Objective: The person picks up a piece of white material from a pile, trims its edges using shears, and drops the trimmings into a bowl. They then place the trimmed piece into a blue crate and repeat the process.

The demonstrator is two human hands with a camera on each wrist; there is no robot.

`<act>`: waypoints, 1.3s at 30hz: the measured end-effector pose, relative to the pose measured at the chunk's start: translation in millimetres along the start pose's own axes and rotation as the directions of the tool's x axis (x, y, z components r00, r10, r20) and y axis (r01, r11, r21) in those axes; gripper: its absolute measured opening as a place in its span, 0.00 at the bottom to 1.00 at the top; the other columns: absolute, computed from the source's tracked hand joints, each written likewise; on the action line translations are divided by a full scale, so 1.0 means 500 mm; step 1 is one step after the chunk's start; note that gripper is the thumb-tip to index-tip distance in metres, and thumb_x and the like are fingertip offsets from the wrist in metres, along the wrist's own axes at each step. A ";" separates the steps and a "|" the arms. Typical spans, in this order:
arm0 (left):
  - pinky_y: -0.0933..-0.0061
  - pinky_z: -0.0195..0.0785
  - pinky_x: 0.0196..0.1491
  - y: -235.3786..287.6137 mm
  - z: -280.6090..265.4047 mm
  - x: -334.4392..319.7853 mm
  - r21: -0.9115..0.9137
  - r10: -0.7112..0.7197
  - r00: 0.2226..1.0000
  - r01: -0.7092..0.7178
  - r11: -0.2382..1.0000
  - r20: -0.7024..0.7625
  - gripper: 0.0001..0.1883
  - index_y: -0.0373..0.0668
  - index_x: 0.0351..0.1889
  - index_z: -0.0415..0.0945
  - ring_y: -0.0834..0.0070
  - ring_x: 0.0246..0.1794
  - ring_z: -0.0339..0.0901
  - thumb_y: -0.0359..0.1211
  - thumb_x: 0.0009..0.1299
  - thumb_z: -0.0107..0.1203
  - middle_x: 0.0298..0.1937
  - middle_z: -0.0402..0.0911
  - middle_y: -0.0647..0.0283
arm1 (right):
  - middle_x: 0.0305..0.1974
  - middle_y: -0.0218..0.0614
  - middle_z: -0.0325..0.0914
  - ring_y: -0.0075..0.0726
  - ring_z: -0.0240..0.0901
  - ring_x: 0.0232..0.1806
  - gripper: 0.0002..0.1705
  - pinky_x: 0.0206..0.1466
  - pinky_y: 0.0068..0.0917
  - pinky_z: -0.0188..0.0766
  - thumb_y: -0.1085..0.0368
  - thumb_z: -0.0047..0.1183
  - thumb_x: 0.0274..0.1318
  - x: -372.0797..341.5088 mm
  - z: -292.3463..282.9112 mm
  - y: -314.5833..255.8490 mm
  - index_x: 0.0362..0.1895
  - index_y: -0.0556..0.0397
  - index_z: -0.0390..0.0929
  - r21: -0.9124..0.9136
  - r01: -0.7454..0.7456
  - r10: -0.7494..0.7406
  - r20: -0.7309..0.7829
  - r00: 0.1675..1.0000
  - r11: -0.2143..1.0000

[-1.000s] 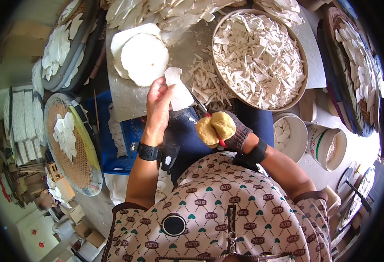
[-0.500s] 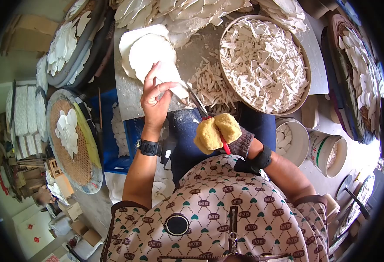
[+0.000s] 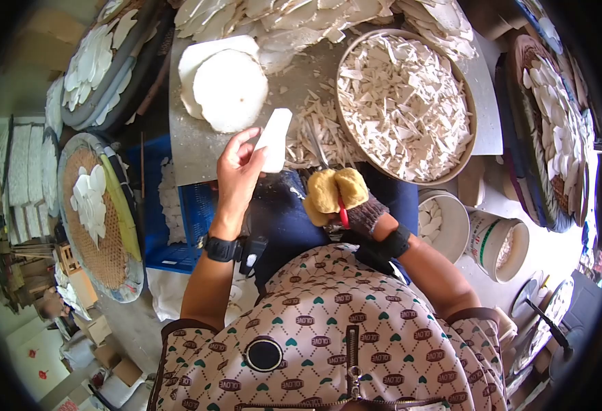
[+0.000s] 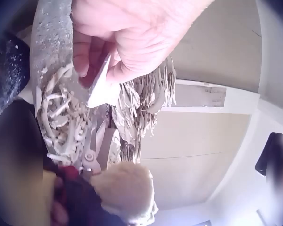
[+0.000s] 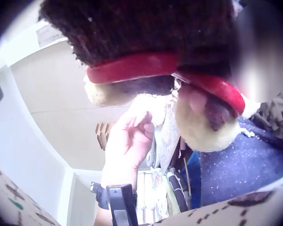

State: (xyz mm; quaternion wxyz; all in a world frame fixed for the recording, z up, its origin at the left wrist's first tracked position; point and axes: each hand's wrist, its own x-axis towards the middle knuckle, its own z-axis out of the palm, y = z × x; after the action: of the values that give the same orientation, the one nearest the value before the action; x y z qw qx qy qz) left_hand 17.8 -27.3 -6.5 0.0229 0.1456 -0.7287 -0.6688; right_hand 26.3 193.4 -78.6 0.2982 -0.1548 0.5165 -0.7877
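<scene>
My bare left hand (image 3: 236,175) pinches a flat white slice (image 3: 273,142) between thumb and fingers, above the front edge of the metal table. In the left wrist view the slice (image 4: 100,90) is seen nearly edge-on. My right hand, in a dark knitted glove (image 3: 368,215), holds scissors (image 3: 317,147) with red handles (image 5: 132,67). Thick yellow padding (image 3: 335,192) wraps the handles and hides most of the fingers. The scissors' blades point away from me, just right of the slice and apart from it, over white trimmings (image 3: 315,123).
A round tray (image 3: 341,103) heaped with white offcuts stands on the table's right. Round white slices (image 3: 229,89) lie at left, with piled slices (image 3: 280,27) behind. Buckets (image 3: 455,226) stand at lower right, a blue crate (image 3: 178,257) at left, woven racks (image 3: 113,264) beyond.
Half a second ago the slice lay against the scissors' blades with my left fingers spread. Now the left hand has turned the slice upright, away from the blades. Its outline is smoother than a second ago.
</scene>
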 end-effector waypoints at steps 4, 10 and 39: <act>0.85 0.69 0.33 0.011 0.009 -0.042 -0.123 -0.097 0.989 0.110 0.986 0.109 0.15 0.32 0.50 0.70 0.85 0.32 0.75 0.24 0.64 0.54 0.36 0.80 0.63 | 0.36 0.38 0.78 0.39 0.75 0.40 0.10 0.43 0.30 0.72 0.69 0.48 0.53 0.012 0.022 -0.004 0.41 0.57 0.75 -0.395 0.195 -0.198 0.034 0.980 0.898; 0.84 0.70 0.38 0.007 -0.012 -0.058 -0.097 -0.032 0.997 0.040 0.994 0.077 0.16 0.33 0.51 0.70 0.83 0.35 0.76 0.23 0.65 0.53 0.38 0.79 0.60 | 0.41 0.38 0.76 0.39 0.72 0.46 0.12 0.49 0.30 0.70 0.69 0.48 0.54 0.006 0.019 -0.001 0.44 0.55 0.74 -0.442 0.159 -0.118 0.118 0.986 0.883; 0.73 0.60 0.57 0.213 -0.086 0.222 0.628 0.471 0.863 -0.470 0.620 0.181 0.19 0.37 0.50 0.73 0.66 0.54 0.71 0.23 0.58 0.55 0.50 0.76 0.55 | 0.38 0.35 0.78 0.30 0.75 0.41 0.12 0.47 0.27 0.72 0.66 0.57 0.50 0.004 0.020 -0.034 0.40 0.54 0.74 -0.554 0.030 0.137 0.258 0.956 0.832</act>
State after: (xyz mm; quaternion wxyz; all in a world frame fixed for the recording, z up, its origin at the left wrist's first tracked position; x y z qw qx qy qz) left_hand -97.9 -89.3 84.8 0.1454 -0.0511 -0.9272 -0.3415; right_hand 25.2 189.7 -59.2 0.3344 -0.3321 0.6768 -0.5655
